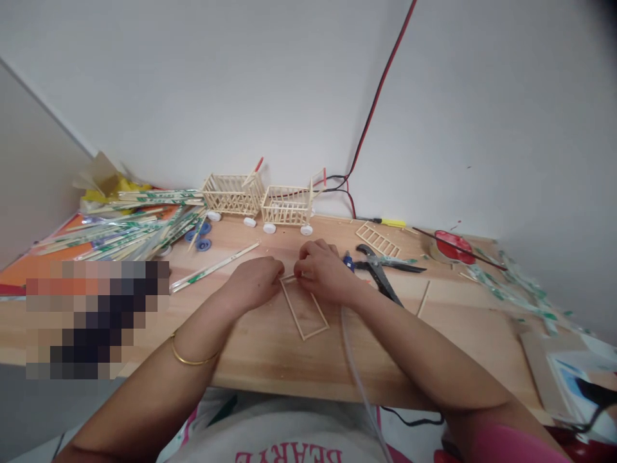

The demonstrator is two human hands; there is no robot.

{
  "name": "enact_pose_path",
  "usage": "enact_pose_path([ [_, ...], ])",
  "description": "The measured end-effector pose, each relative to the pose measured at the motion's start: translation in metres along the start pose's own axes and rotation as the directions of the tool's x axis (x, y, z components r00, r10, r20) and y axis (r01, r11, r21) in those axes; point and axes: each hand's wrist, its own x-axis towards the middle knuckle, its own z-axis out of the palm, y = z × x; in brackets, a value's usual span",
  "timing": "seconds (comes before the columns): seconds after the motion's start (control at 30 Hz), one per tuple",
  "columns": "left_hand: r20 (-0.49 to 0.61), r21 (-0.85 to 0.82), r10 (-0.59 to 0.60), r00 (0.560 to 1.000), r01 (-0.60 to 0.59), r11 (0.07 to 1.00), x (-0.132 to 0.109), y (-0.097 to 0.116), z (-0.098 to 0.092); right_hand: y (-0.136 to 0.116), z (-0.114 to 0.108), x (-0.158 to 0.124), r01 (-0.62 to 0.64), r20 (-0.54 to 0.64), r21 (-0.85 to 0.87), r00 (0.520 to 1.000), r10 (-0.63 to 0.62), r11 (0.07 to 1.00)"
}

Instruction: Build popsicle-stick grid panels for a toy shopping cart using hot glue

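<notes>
A small rectangular frame of thin wooden sticks [292, 310] lies on the wooden table, its near short side towards me. My left hand [255, 281] is closed, thumb and fingers pinched at the frame's far left corner. Curled over the far right part of the same frame, my right hand [324, 271] grips it near the far short side. The right fingers partly cover the frame's right side. Just beyond my right hand are a blue-tipped tool [348, 260], probably a glue gun nozzle, and black-handled pliers [380, 273].
Two stick-built model carts [234, 195] with white wheels stand at the wall. Wrapped chopsticks [144, 225] pile up on the left beside blue wheels [203, 245]. A ladder-like stick panel [378, 240], a red round container [453, 247] and torn wrappers [525, 283] lie right. A pale cord [354, 366] crosses the table edge.
</notes>
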Motion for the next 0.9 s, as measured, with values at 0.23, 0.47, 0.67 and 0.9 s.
enact_pose_path([
  [0.23, 0.005, 0.048, -0.002, 1.0, 0.002, 0.999, 0.0, 0.002, 0.002, 0.0, 0.003, 0.002, 0.011, 0.011, -0.003, 1.0, -0.011, 1.0],
  [0.47, -0.016, 0.016, -0.003, 1.0, 0.003, 1.0, 0.002, 0.0, 0.005, 0.0, 0.005, 0.005, 0.018, 0.031, -0.004, 0.999, -0.018, 1.0],
  [0.67, 0.001, 0.053, -0.01, 1.0, 0.01, 0.999, 0.003, 0.0, 0.006, -0.001, 0.003, 0.007, 0.022, 0.035, -0.003, 0.999, -0.022, 1.0],
  [0.9, -0.024, 0.067, 0.029, 0.999, -0.027, 0.997, 0.003, -0.003, 0.011, 0.0, 0.007, 0.006, 0.006, 0.023, 0.028, 1.0, -0.006, 1.0],
])
